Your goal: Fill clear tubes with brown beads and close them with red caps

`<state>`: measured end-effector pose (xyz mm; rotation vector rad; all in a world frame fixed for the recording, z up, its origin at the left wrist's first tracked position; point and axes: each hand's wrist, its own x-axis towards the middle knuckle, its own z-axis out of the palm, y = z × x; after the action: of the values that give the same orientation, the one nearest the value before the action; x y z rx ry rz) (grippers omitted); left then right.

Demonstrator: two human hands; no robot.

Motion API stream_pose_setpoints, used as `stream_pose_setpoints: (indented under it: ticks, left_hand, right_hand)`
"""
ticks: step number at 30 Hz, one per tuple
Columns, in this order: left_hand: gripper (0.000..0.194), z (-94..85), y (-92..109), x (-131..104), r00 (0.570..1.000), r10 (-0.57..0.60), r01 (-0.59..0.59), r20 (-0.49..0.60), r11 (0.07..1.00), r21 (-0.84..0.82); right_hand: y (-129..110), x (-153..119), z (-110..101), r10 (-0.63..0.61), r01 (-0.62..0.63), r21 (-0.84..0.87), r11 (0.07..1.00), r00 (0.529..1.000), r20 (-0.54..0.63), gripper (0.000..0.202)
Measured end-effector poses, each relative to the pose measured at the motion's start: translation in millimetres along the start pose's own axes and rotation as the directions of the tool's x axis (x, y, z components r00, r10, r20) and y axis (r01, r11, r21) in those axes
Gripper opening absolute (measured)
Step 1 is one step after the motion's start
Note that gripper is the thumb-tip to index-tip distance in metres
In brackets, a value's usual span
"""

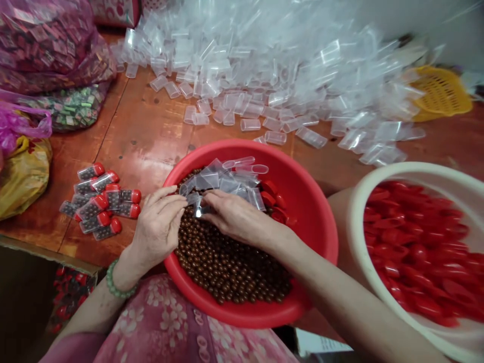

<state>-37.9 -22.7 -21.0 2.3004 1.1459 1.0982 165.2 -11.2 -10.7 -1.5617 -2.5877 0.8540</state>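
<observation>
Curls the fingers of the left hand (pixel 157 222) at the 9 o'clock side of the red basin (pixel 312 212), with little gap to the thumb and the tips right beside a clear case (pixel 198 208); cannot tell of any hold there. Pinches that clear case between the almost closed thumb and fingers of the right hand (pixel 233 214), at 10 o'clock inside the basin, over the brown beads (pixel 234 272). Has more clear pieces (pixel 208 180) piled toward 11 o'clock in the basin and red caps (pixel 280 200) toward 1. Has bead-filled, red-capped cases (pixel 93 207) clustered on the wooden table (pixel 128 133), at 9 o'clock from the basin. Faces a big heap of clear tubes (pixel 242 75) at 12, a yellow basket (pixel 446 96) at 2, a cream tub (pixel 355 222) of red pieces (pixel 419 257) at 3, and a filled purple bag (pixel 49 48) at 10.
</observation>
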Motion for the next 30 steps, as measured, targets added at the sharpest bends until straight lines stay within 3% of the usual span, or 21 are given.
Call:
stream_pose_setpoints:
  ticks: [5,9,12,16,21,23,25,27,30]
  left_hand:
    - [0.02,3.8,-7.1,-0.2,1.0,0.024,-0.024,0.001,0.998,-0.054]
    - [0.021,3.3,-7.1,-0.7,1.0,0.014,-0.013,0.005,0.998,-0.058]
    - [0.021,4.6,-7.5,-1.2,1.0,0.012,-0.012,0.005,0.998,-0.063]
    - [0.02,6.2,-9.1,-1.9,1.0,0.02,-0.02,0.006,0.997,-0.076]
    - [0.019,4.6,-7.1,-2.8,0.999,0.013,-0.012,0.052,1.0,-0.02]
    - [0.019,1.8,-2.8,-2.9,0.995,0.005,-0.01,0.095,0.999,0.053]
    - [0.019,-2.9,3.7,-2.5,0.989,0.019,-0.031,0.145,0.996,0.087]
    - [0.021,-9.6,11.2,-1.1,0.975,0.065,-0.074,0.214,0.997,0.035]
    - [0.029,-20.9,20.5,2.7,0.924,0.162,-0.115,0.347,0.982,-0.152]
  right_hand:
    - [-1.7,1.7,0.9,-0.022,0.022,-0.006,1.0,0.999,0.026,0.018]
    - [-16.6,-9.7,15.0,-0.002,-0.002,-0.218,0.976,1.0,-0.018,0.024]
    - [-27.6,-16.6,25.5,-0.045,0.057,-0.315,0.947,0.998,0.044,0.02]
    - [-31.4,-16.0,26.5,-0.081,0.114,-0.174,0.978,0.979,0.185,0.018]
    - [-18.5,-8.3,17.2,-0.067,0.01,0.192,0.981,0.954,0.292,0.022]
    - [-10.6,-6.4,15.9,-0.086,-0.075,0.406,0.911,0.927,0.364,0.027]
    - [-2.9,-5.0,15.9,-0.112,-0.196,0.59,0.783,0.889,0.444,0.035]
    - [3.6,-3.6,16.4,-0.163,-0.304,0.718,0.626,0.85,0.501,0.041]
    - [10.1,-1.6,16.4,-0.279,-0.342,0.841,0.419,0.833,0.478,0.039]
